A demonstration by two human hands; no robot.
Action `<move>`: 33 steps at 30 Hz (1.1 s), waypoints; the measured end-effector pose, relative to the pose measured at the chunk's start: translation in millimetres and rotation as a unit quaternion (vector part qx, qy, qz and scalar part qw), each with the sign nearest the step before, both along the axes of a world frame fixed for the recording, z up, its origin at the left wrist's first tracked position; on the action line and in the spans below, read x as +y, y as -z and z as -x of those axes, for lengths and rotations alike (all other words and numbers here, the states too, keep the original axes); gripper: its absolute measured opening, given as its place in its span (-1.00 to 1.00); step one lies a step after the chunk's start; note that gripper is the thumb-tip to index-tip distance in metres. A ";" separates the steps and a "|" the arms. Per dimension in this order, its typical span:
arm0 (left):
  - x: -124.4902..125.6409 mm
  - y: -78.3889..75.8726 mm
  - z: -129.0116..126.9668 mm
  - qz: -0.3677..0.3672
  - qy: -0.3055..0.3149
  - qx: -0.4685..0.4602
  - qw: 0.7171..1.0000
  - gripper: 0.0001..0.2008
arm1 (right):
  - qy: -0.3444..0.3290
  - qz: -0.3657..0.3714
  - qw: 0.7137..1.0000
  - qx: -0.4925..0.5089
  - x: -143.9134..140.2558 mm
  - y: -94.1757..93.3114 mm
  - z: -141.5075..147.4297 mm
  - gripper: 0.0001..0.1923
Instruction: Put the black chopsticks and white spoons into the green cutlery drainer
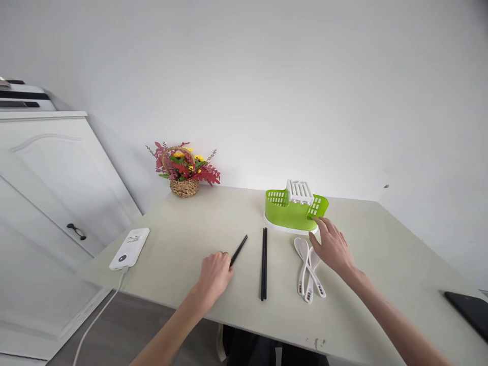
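Note:
My left hand is closed around black chopsticks, whose tips point away to the right, low over the table. Another pair of black chopsticks lies lengthwise on the table between my hands. At the right end of a green utensil caddy, my right hand has its thumb and fingers apart. Its fingertips overlap the caddy's lower edge; whether they touch it I cannot tell. White spoons with printed handles lie crossed just left of that hand. A white slotted piece sits on the caddy's top.
A wicker basket of artificial flowers stands at the back left. To the left lies a white power bank with its cable hanging over the table edge. A black phone-like object lies at the right. A white cabinet adjoins the left side.

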State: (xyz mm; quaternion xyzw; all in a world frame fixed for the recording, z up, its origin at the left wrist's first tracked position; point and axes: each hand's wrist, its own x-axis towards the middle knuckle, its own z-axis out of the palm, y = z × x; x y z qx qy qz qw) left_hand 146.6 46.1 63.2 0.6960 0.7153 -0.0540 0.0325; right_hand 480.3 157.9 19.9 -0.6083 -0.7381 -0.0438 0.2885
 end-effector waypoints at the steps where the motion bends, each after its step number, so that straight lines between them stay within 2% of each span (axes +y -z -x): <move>1: -0.3 -0.5 -1.6 0.002 0.002 0.008 1.000 -0.84 | -0.010 -0.022 0.999 0.021 -6.8 -3.9 1.5 -0.50; 4: -1.7 -1.3 -2.0 -0.009 0.013 0.002 1.000 -0.80 | -0.060 -0.085 0.991 0.080 -30.9 -19.1 6.0 -0.56; 6: -1.8 -1.8 1.1 -0.025 0.015 -0.033 0.999 -0.81 | -0.092 -0.090 0.986 0.110 -47.5 -30.4 9.5 -0.62; 10: 1.7 -8.9 5.1 -0.057 0.016 -0.179 0.982 -0.76 | -0.167 0.009 0.971 0.170 -73.4 -49.9 19.8 -0.69; 12: 3.8 -16.3 0.5 -0.070 0.045 -0.275 0.958 -0.71 | -0.216 0.074 0.953 0.197 -80.5 -58.1 27.4 -0.67; 16: 4.3 -31.6 -21.6 -0.081 0.105 -0.436 0.890 -0.72 | -0.278 0.164 0.917 0.236 -85.0 -76.0 46.5 -0.65; 20: 2.1 -34.0 -42.1 -0.091 0.103 -0.520 0.843 -0.69 | -0.305 0.215 0.885 0.280 -83.0 -95.0 66.2 -0.56; 23: 0.9 -27.6 -47.2 -0.105 0.097 -0.544 0.827 -0.67 | -0.299 0.182 0.886 0.304 -79.0 -104.3 78.4 -0.57; 27: -1.8 -17.1 -44.4 -0.138 0.089 -0.562 0.810 -0.66 | -0.273 0.105 0.911 0.291 -75.3 -112.1 91.3 -0.50; 33: -6.5 -5.0 -32.6 -0.142 0.082 -0.580 0.798 -0.62 | -0.328 0.071 0.915 0.222 -78.6 -121.1 103.5 -0.65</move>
